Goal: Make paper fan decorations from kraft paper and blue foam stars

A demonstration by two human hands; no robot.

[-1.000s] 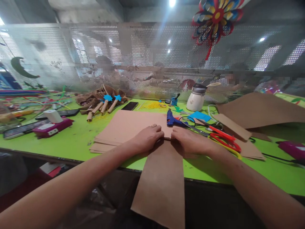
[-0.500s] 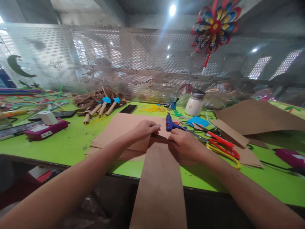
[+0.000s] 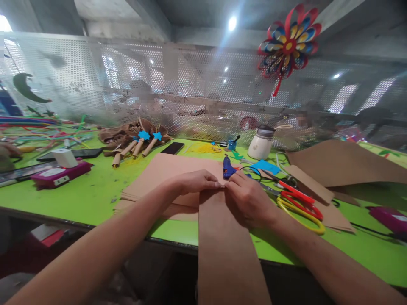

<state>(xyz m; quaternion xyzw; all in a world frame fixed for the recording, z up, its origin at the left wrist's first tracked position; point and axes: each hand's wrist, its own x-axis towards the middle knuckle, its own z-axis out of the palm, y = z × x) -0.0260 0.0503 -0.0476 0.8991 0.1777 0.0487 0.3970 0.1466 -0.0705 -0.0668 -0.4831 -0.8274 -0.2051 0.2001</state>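
Note:
A long strip of brown kraft paper (image 3: 227, 250) hangs from my hands over the table's front edge toward me. Its far end is pinched between the fingers of my left hand (image 3: 202, 182) and my right hand (image 3: 249, 197), which nearly meet there. The fold at that end is mostly covered by my fingers. Under and behind my left hand lies a stack of brown paper sheets (image 3: 165, 169). Just beyond my right hand stands a blue glue gun (image 3: 227, 167). Red-handled scissors (image 3: 299, 195) and yellow-handled scissors (image 3: 305, 218) lie to its right.
On the green table (image 3: 79, 195) are a purple power strip (image 3: 62, 173), a black phone (image 3: 172, 148) and paper fans with blue stars (image 3: 143, 136). A white jar (image 3: 260, 144) stands near the perforated screen (image 3: 190, 84). Large brown paper (image 3: 346, 165) covers the right back.
My left fingers lifted off the folded end and have come back down to pinch it beside my right hand. The strip's hanging part has swung to the right.

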